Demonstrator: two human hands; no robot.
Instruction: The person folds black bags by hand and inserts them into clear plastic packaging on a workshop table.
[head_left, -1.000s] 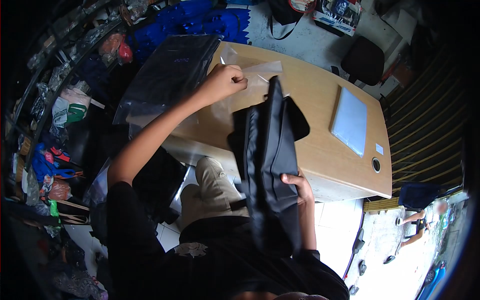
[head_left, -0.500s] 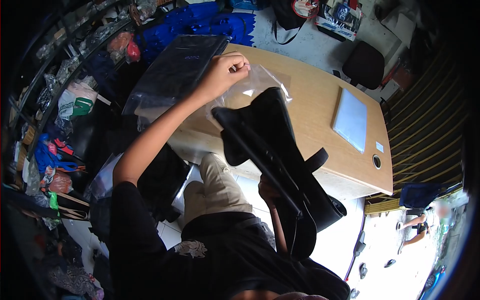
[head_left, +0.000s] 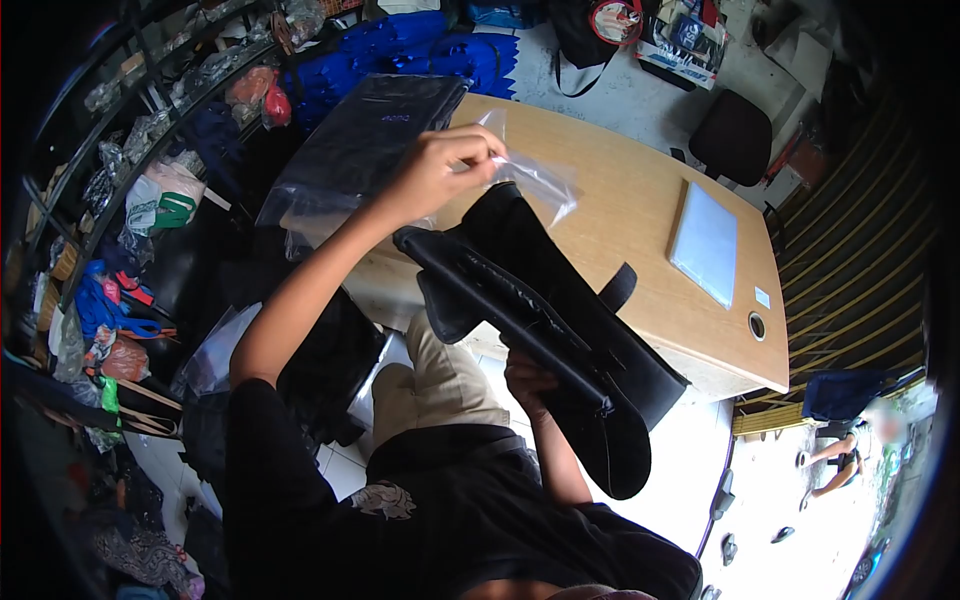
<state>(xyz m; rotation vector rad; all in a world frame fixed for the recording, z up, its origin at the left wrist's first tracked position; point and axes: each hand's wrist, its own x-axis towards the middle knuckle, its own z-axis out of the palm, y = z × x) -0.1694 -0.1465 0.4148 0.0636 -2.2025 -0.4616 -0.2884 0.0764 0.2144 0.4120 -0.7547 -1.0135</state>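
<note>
My left hand [head_left: 452, 168] is closed in a pinch on a clear plastic bag [head_left: 540, 185], which hangs from the fingertips over the wooden desk [head_left: 600, 160]. Lower down, my right hand [head_left: 528, 382] grips a black bag-like item [head_left: 560, 330] from beneath, its fingers partly hidden. The black item is tilted, with an open fold along its length and a short strap sticking out at its right side. Its upper end is just below the plastic bag. Dark sheets in clear plastic [head_left: 370, 135] lie on the desk's left end.
On the desk's right part are a pale flat packet [head_left: 704, 243] and a round hole [head_left: 757, 325]. A dark chair [head_left: 731, 137] stands behind it. Shelves with wrapped goods [head_left: 150, 200] line the left. Another person [head_left: 845, 455] is outside at the lower right.
The plastic bag has swung and narrowed in my left hand, which moved slightly down and right. The black item has turned and its fold shows wider; more of my right hand is visible.
</note>
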